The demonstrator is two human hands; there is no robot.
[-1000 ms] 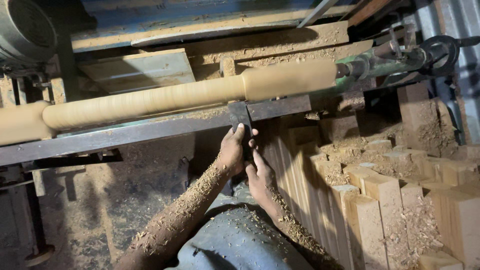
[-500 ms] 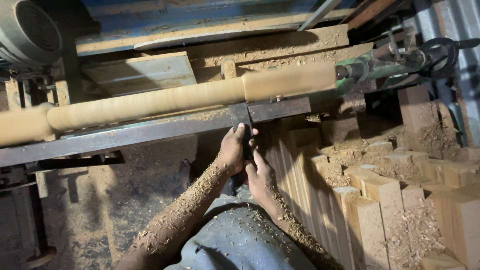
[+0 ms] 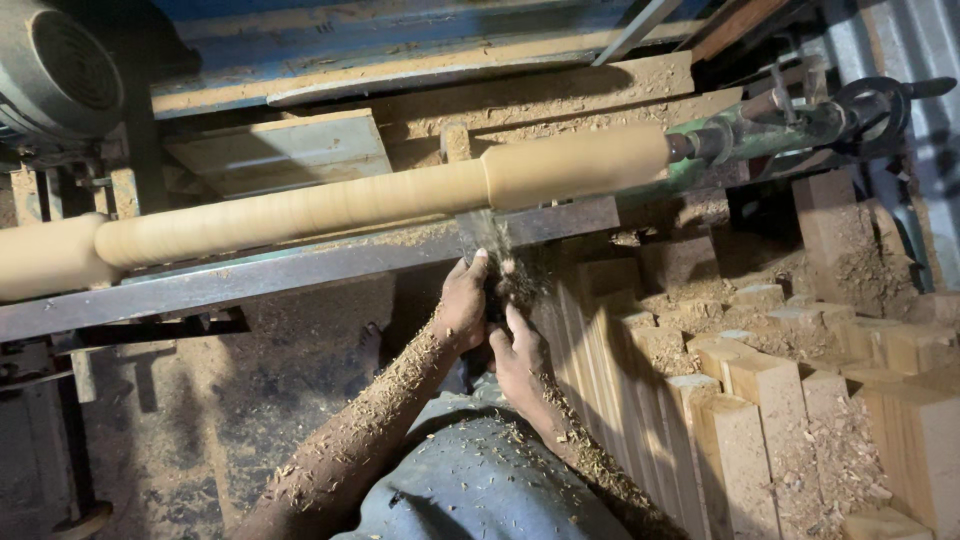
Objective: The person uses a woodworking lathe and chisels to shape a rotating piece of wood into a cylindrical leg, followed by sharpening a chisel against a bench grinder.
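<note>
A long pale wooden spindle (image 3: pixel 400 195) is lying across the lathe from nine o'clock to three o'clock, thinner at its left stretch and stepping up to a thicker cylinder on the right, where the green tailstock (image 3: pixel 760 135) is pinning its end. Below it the steel tool rest bar (image 3: pixel 300 270) is running parallel, and stacked square wooden blanks (image 3: pixel 760 400) are crowding the floor at four o'clock. The left hand (image 3: pixel 462 310) and right hand (image 3: pixel 520 350) are both closing around a dark turning tool (image 3: pixel 492 262), which is angling up to twelve o'clock and meeting the spindle right at the step; shavings are spraying down over the fingers. The tool's edge is probably a gouge, though chips are hiding it.

The risk is sitting at that shoulder: if the edge is biting too deep into the thicker section, it could catch, kick the tool back toward the wrists and chip the step. Sawdust coating both forearms may be loosening the grip, and flying chips are blurring the cut line.
</note>
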